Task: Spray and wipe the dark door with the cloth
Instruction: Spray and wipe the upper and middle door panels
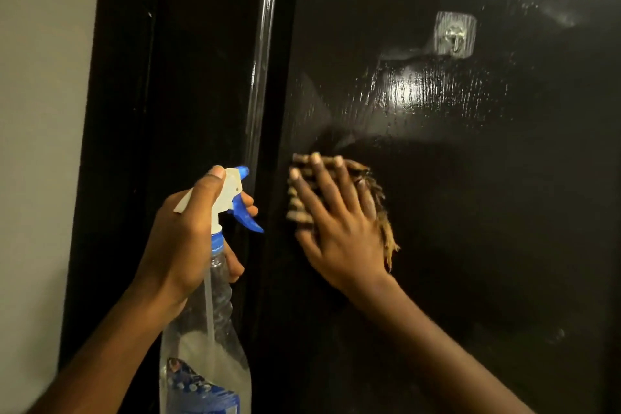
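Wiping step: right grip [339, 228] flat, fingers spread, pressing cloth [384, 222] on door [487, 228]; left grip [186, 235] clamped round spray bottle [215, 329]. Next, probably: sweep up through wet streaks [416, 91].

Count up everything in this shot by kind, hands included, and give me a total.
hands: 2 (left hand, right hand)
spray bottle: 1
cloth: 1
door: 1
stick-on hook: 1
total: 6

Your left hand [188, 232] curled round the spray bottle [208, 346] neck, thumb on top, your right hand [339, 228] flat, fingers spread, pressing the cloth [295, 203], both forearms raised
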